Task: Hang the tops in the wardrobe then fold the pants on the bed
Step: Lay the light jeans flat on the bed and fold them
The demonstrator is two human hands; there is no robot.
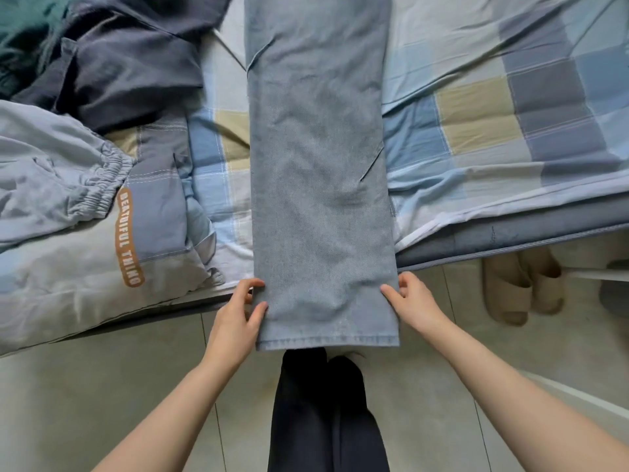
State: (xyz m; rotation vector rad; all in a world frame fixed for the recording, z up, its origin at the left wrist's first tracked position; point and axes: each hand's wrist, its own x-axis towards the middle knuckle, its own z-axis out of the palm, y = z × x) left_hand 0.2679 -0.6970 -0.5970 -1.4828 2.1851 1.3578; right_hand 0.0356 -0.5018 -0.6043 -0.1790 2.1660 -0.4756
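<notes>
A pair of light blue denim pants (320,172) lies lengthwise on the checked bed sheet (476,124), legs stacked, with the hem end hanging over the bed's front edge. My left hand (238,315) pinches the left edge of the leg near the hem, thumb on top. On the opposite side my right hand (412,301) pinches the right edge at the same height. The waist end runs out of view at the top.
A pale grey-blue garment with an elastic waistband (68,178) and dark navy clothes (129,63) lie piled at the left on a quilt (102,267). Beige slippers (520,287) sit on the tiled floor under the bed's right part. My dark-trousered legs (323,410) stand below.
</notes>
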